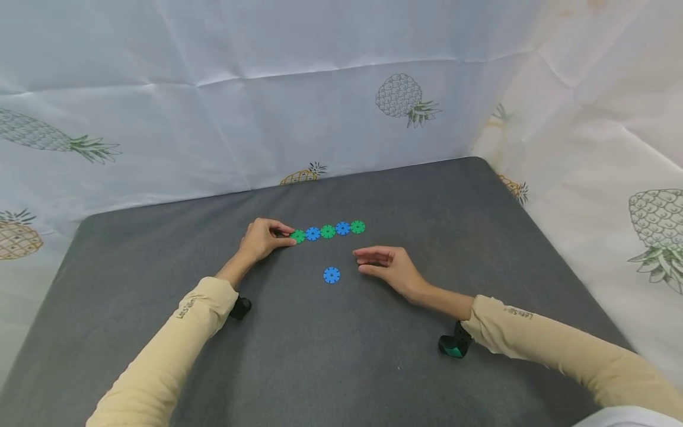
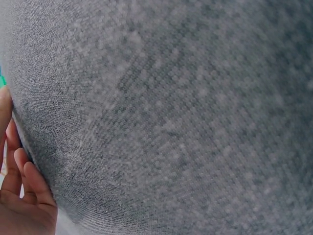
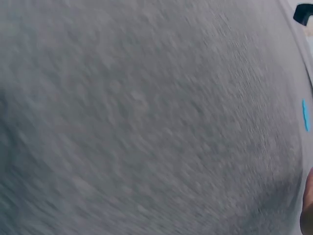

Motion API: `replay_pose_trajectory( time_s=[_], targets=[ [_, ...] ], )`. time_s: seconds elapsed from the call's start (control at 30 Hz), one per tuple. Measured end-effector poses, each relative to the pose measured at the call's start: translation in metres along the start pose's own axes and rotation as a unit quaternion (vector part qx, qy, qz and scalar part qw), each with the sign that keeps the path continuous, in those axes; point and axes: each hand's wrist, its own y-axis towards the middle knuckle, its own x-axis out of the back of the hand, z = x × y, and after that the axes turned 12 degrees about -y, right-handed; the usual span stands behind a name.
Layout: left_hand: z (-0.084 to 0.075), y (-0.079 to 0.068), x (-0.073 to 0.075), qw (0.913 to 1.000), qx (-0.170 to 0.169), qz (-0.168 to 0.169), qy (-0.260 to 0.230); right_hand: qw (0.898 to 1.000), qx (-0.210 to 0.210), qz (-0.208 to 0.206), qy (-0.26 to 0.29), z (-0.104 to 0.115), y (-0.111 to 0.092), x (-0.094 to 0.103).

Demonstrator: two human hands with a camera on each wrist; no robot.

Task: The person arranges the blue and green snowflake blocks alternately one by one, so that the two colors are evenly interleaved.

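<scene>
A row of notched flat plastic discs, green and blue by turns, runs across the middle of the table in the head view. My left hand (image 1: 260,238) pinches the green disc (image 1: 299,236) at the row's left end between thumb and fingers. Beside it lies a blue disc (image 1: 312,233), and another green disc (image 1: 357,227) forms the right end. A single blue disc (image 1: 331,275) lies nearer to me, apart from the row. To the right of that disc, my right hand (image 1: 393,270) holds nothing, its fingers loosely bent and thumb apart from them.
Dark grey cloth covers the table (image 1: 341,356). A white curtain (image 1: 320,118) printed with pineapples hangs behind the far edge and along the right side. Dark wrist cameras hang beneath both sleeves, one of them a black and green device (image 1: 455,344) on the right.
</scene>
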Motion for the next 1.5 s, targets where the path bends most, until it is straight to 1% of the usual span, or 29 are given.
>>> replay_pose_trajectory(
  time_s=[0.23, 0.47, 0.6, 0.8, 0.9, 1.1, 1.23, 1.4, 1.5],
  targets=[
    [0.001, -0.001, -0.001, 1.0, 0.006, 0.0, 0.002, 0.999, -0.017, 0.037, 0.036, 0.004, -0.014, -0.01],
    [0.0, -0.001, -0.003, 1.0, 0.003, -0.004, 0.001, 0.996, -0.02, 0.069, 0.06, 0.001, -0.021, -0.019],
    [0.0, -0.001, -0.003, 1.0, 0.009, -0.002, 0.004, 0.995, -0.022, 0.074, 0.065, -0.001, -0.021, -0.021],
    [0.002, 0.0, -0.002, 0.9999, 0.01, 0.0, 0.006, 0.996, -0.021, 0.065, 0.06, -0.004, -0.012, -0.023],
    [0.002, 0.0, -0.002, 0.9999, 0.01, 0.002, 0.004, 0.997, -0.017, 0.06, 0.045, -0.004, -0.006, -0.025],
    [0.001, -0.001, -0.001, 1.0, 0.008, 0.002, 0.002, 0.998, -0.001, 0.058, -0.019, -0.004, 0.008, -0.03],
    [0.002, 0.0, -0.003, 1.0, 0.008, 0.001, 0.001, 0.997, 0.008, 0.058, -0.051, -0.004, 0.014, -0.031],
    [0.002, 0.001, -0.002, 1.0, -0.001, -0.001, -0.002, 0.995, 0.029, 0.061, -0.079, -0.007, 0.021, -0.03],
    [0.002, 0.0, -0.001, 1.0, 0.004, -0.002, -0.004, 0.992, 0.043, 0.065, -0.1, -0.008, 0.024, -0.03]
  ],
)
